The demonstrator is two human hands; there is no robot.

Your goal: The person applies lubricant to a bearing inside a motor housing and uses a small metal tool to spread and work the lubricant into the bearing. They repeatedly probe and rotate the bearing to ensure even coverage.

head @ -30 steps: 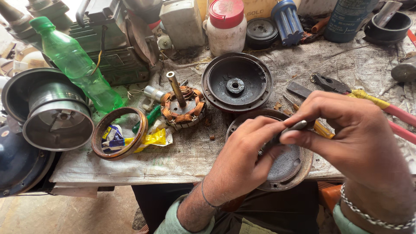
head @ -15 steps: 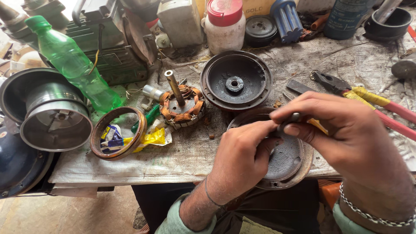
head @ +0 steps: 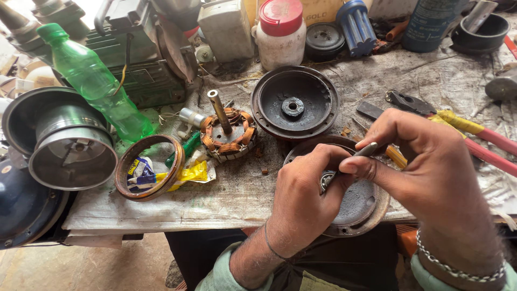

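Round motor end cover (head: 358,207) at near edge of desk (head: 237,194), partly under both hands. Dark, greasy, dished metal with rusty rim; bearing (head: 326,178) seated near centre, mostly hidden. Left hand (head: 301,207) closed, fingertips pressed at the bearing. Right hand (head: 431,167) closed on a thin metal rod-like tool (head: 368,149), tip directed at the bearing; tool's kind not clear. Judged: cover heavy, rigid, slippery with oil; best held by the rim. Bearing small, hard, easy to drop. Nearby: copper-wound stator (head: 229,132) with upright shaft, second dark cover (head: 294,102), loose brown ring (head: 149,167), green plastic bottle (head: 94,81), pliers with red and yellow handles (head: 458,126).
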